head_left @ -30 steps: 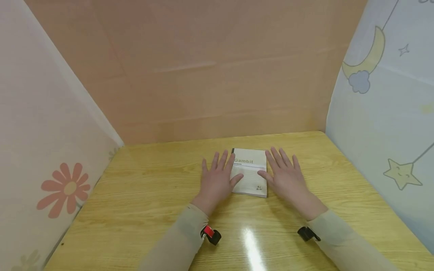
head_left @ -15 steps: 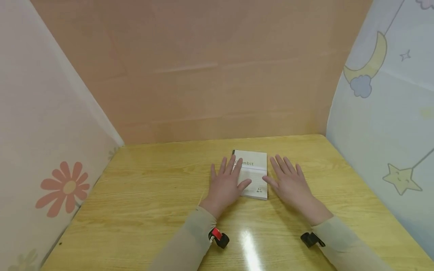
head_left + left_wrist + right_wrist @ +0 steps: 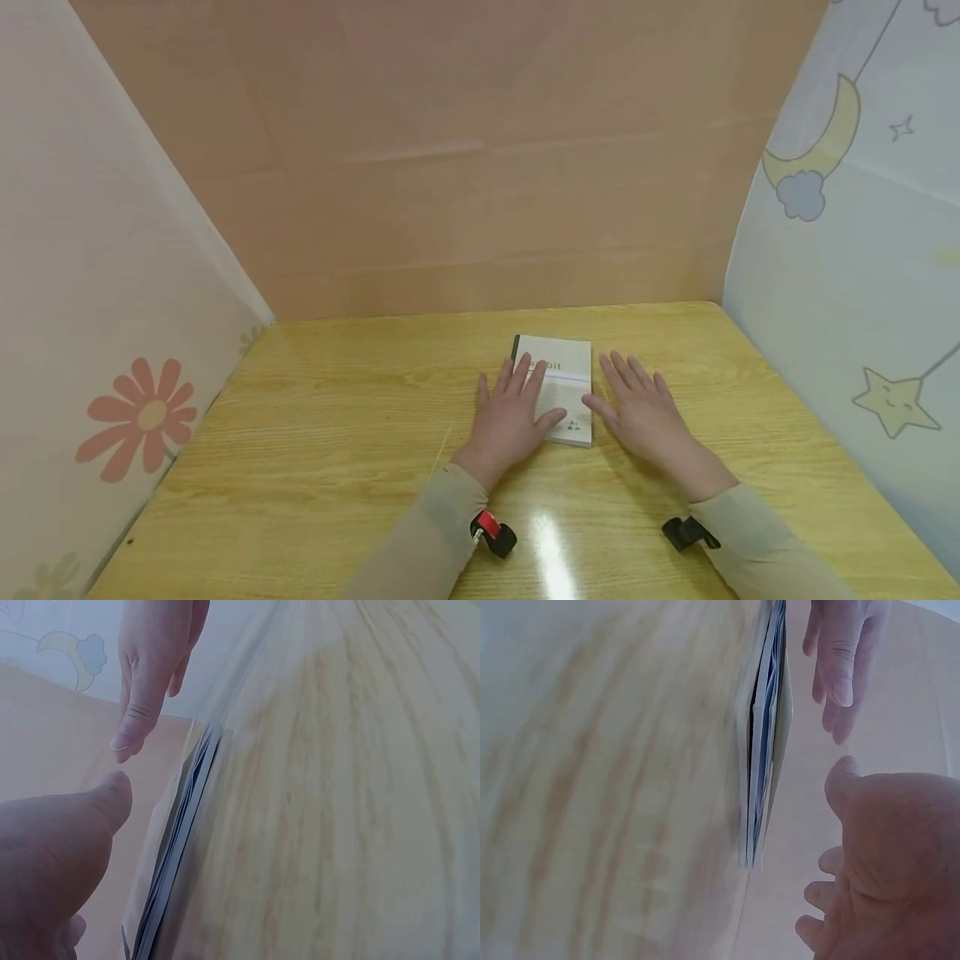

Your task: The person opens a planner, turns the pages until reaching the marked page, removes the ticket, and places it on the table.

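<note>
We see straight fingers [image 3: 519,375] and wide-set thumbs [image 3: 552,420], the left hand [image 3: 506,421] above the left part of the notebook [image 3: 567,395], the right hand [image 3: 643,414] beside its right edge, and the notebook itself lying on the wooden table [image 3: 337,433].

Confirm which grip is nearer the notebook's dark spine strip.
Left. In the head view, the left grip overlaps the notebook and hides all but the far end of the spine strip; the right grip sits mostly past the opposite edge, barely overlapping.
</note>
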`<action>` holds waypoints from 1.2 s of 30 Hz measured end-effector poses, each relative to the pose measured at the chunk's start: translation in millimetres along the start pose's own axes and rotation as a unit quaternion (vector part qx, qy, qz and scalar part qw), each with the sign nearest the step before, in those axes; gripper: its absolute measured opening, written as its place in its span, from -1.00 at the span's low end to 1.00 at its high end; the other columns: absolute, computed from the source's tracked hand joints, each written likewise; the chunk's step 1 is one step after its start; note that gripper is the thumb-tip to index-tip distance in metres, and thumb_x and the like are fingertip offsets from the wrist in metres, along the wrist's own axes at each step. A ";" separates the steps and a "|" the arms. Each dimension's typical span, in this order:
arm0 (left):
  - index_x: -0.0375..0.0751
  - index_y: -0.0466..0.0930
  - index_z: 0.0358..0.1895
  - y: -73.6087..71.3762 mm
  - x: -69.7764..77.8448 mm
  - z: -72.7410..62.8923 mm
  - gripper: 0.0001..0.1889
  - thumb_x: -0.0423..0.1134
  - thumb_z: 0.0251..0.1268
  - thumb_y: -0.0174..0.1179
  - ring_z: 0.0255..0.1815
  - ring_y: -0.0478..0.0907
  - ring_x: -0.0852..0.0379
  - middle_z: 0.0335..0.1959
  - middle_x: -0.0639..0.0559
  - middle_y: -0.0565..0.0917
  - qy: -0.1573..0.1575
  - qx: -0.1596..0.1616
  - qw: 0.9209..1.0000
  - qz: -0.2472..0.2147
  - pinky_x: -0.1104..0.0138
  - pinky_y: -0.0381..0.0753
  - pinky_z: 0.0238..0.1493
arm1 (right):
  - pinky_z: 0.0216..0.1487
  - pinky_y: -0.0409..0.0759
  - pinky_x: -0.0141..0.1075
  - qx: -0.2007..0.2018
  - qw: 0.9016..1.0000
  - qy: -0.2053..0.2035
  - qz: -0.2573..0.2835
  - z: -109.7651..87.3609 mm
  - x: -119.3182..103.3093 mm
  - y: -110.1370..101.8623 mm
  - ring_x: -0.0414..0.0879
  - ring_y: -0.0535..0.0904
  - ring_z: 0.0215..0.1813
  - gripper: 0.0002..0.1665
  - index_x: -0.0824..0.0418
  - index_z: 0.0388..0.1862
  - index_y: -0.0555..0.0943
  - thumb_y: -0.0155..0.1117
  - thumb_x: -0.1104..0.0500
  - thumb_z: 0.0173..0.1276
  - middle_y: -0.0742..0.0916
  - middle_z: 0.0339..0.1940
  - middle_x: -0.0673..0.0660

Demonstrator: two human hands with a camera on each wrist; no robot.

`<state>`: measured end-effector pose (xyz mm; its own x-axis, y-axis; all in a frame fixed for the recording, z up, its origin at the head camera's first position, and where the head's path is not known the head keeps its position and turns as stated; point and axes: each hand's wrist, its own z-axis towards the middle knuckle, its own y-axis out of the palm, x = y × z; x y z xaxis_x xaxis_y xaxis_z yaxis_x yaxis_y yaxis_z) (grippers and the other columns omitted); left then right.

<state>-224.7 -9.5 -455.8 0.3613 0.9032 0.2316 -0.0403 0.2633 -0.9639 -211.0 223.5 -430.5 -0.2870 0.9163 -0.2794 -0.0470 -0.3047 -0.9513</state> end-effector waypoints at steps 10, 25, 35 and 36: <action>0.05 0.04 0.85 1.9 4.2 -1.7 -0.06 0.46 0.64 0.00 0.84 -0.11 -0.20 0.85 -0.04 0.02 0.010 -0.035 0.999 -0.013 -0.33 -0.09 0.71 | 0.58 0.01 0.57 -0.036 0.999 -0.014 0.038 -5.9 8.0 2.4 0.55 0.09 0.72 0.04 0.43 0.78 0.16 0.17 -0.28 0.74 0.25 0.74 0.51; -0.03 0.06 0.84 12.6 0.1 -5.1 -0.03 0.45 0.63 0.05 0.83 -0.08 -0.23 0.83 -0.16 0.04 0.030 -0.061 0.997 -0.032 -0.12 -0.04 0.76 | 0.52 0.03 0.63 -0.050 0.994 -0.060 0.078 -8.1 26.4 15.2 0.56 0.16 0.69 0.13 0.37 0.75 0.27 0.37 -0.35 0.57 0.33 0.71 0.51; -0.12 0.15 0.80 7.2 -2.1 -5.3 -0.05 0.39 0.63 0.13 0.80 0.05 -0.26 0.78 -0.23 0.18 0.022 -0.049 0.998 -0.026 -0.09 0.02 0.76 | 0.53 0.03 0.62 -0.050 0.993 -0.075 0.082 3.9 36.1 27.6 0.57 0.16 0.69 0.13 0.34 0.73 0.33 0.31 -0.43 0.56 0.35 0.70 0.50; -0.13 0.15 0.80 6.6 -2.9 -4.9 -0.05 0.39 0.63 0.13 0.80 0.06 -0.27 0.78 -0.23 0.19 0.021 -0.048 0.998 -0.029 -0.08 0.03 0.76 | 0.52 0.04 0.62 -0.051 0.992 -0.078 0.081 5.1 35.8 28.2 0.58 0.16 0.68 0.11 0.35 0.72 0.34 0.33 -0.41 0.56 0.36 0.69 0.51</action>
<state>-221.5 -12.1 -463.4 0.4001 0.8718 0.2828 0.0708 0.2783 -0.9579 -227.5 246.4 -466.7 -0.4272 0.8039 -0.4138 0.1060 -0.4100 -0.9059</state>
